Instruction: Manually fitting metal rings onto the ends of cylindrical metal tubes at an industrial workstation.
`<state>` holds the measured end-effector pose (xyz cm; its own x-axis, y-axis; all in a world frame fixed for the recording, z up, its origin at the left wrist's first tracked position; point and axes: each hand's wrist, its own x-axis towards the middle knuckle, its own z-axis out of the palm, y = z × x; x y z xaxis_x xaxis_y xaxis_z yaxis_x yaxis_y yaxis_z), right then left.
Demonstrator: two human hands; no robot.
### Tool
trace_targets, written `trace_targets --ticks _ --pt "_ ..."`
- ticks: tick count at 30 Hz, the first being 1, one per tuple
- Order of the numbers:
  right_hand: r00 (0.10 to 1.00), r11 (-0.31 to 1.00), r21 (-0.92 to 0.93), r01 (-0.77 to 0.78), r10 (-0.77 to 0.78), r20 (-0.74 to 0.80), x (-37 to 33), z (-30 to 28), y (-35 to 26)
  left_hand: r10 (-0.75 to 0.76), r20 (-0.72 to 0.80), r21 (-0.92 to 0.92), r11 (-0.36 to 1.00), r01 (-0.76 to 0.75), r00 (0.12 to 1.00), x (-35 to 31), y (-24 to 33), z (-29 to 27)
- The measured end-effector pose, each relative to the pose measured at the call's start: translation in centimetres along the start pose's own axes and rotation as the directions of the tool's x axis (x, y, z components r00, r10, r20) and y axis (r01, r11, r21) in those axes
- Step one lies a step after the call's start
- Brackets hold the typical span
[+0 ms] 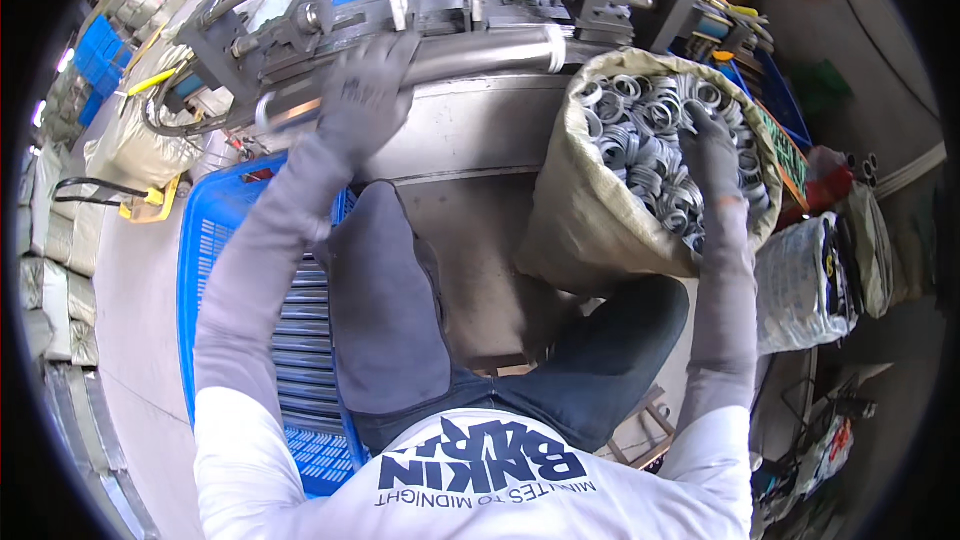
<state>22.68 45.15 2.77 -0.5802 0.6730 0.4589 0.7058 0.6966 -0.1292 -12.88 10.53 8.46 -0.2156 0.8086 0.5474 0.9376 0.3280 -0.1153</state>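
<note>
1. Left hand point(368, 90): gloved, blurred, upper left of centre; fingers wrapped over metal tube point(485, 57), holding it.
2. Tube: slanted across upper centre of frame, just before the metal machine point(435, 15).
3. Right hand point(712, 158): gloved, upper right; fingertips touch metal rings point(650, 150) in open sack point(565, 205). Finger spread, any grip: cannot tell.

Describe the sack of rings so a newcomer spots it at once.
From the machine across the top, go down-right to the person's right hand. It reaches into an open beige sack, set apart from the blue crate of tubes by its loose grey rings.
</note>
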Motion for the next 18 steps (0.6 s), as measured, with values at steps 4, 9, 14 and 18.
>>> trace_targets --ticks 4,9,14,18 --pt "0.992 0.999 0.052 -0.007 0.000 0.129 -2.0 1.0 2.0 -0.011 -0.031 0.142 0.990 0.015 0.999 8.0 -2.6 3.5" --pt "0.976 0.998 0.045 -0.047 0.036 0.215 -3.4 -0.3 2.3 -0.001 -0.007 0.248 0.969 0.003 1.000 15.7 -5.1 7.7" --pt "0.989 0.927 0.368 0.073 -0.116 0.096 -3.1 -0.6 2.5 -0.047 0.161 0.252 0.968 0.005 0.986 19.7 -7.9 12.3" --pt "0.949 0.897 0.387 0.216 -0.286 0.133 -1.8 -0.3 -1.1 -0.050 0.110 0.186 0.982 0.028 0.993 19.4 -8.8 12.6"
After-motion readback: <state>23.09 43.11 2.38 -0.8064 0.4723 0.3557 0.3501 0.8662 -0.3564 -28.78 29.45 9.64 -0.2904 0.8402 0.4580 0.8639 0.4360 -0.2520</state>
